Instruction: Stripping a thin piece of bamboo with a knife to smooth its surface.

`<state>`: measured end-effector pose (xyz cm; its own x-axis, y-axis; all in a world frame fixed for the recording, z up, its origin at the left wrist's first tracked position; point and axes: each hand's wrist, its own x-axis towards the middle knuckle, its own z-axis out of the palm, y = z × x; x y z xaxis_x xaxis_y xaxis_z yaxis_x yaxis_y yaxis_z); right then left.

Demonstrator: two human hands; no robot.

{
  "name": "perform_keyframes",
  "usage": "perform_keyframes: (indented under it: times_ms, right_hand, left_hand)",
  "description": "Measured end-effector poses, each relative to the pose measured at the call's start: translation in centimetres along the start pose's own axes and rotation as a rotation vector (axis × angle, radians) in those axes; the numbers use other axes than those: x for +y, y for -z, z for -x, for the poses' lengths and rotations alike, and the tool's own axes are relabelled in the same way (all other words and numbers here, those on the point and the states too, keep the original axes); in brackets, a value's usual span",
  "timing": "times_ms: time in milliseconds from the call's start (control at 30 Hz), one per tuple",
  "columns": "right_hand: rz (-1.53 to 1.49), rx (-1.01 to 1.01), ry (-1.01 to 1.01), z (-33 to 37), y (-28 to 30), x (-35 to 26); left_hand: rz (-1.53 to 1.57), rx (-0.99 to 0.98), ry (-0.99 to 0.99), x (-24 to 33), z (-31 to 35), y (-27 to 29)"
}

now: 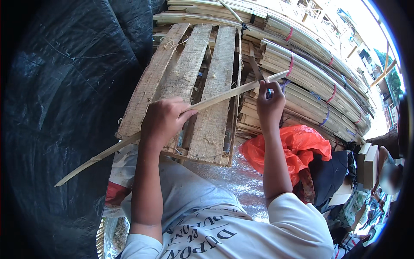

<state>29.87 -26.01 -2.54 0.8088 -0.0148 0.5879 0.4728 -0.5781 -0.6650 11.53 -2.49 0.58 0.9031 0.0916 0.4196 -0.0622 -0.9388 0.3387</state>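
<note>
A long, thin strip of pale wood (224,96) runs slantwise from the lower left up to the right, across a slatted wooden stand (217,64). My left hand (166,118) is closed round the strip near its middle, over the stand's near left part. At the strip's upper right end, my right hand (271,103) is closed on a knife, whose handle is mostly hidden by the fingers. The dark blade of the knife (255,67) points up and away, and its base meets or crosses the strip just beside my fingers; exact contact cannot be made out.
Tied bundles of wooden slats (297,64) lie stacked behind and to the right of the stand. A black tarpaulin (77,86) covers the left side. Beside my right forearm lies a crumpled red plastic bag (297,144). Another person (388,177) is partly visible at the far right.
</note>
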Motion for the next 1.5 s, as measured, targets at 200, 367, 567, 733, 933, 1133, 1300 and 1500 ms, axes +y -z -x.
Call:
perform_keyframes:
  times_ms: [200,367,567,733,933,1133,1300,1500]
  right_hand:
    - [-0.007,0.034,0.025,-0.2,-0.4,0.6]
    - [-0.063,0.058,-0.078,-1.6,-0.2,1.4]
    - [-0.102,0.017,-0.047,-1.4,-0.1,1.2]
    - [-0.101,-0.098,-0.067,-1.4,-0.1,1.0]
    - [-0.122,-0.014,-0.019,-1.4,-0.1,1.2]
    - [-0.165,-0.022,-0.056,-1.5,0.5,1.7]
    - [-0.201,0.003,-0.110,-1.0,-0.1,2.9]
    - [-0.258,0.036,-0.175,-1.9,0.9,1.9]
  left_hand:
    - [0.068,0.024,-0.007,-0.2,-0.2,-0.2]
    - [0.052,0.050,-0.018,-0.1,0.0,-0.3]
    - [0.042,0.059,-0.017,0.0,0.0,-0.5]
    - [0.058,0.041,0.017,0.0,0.4,0.1]
    - [0.037,0.040,-0.009,-0.8,0.8,0.0]
    - [0.025,0.032,0.008,-0.9,1.0,0.1]
    - [-0.004,0.036,-0.005,-0.8,1.0,-0.1]
    - [0.011,0.051,-0.002,-0.8,1.3,0.0]
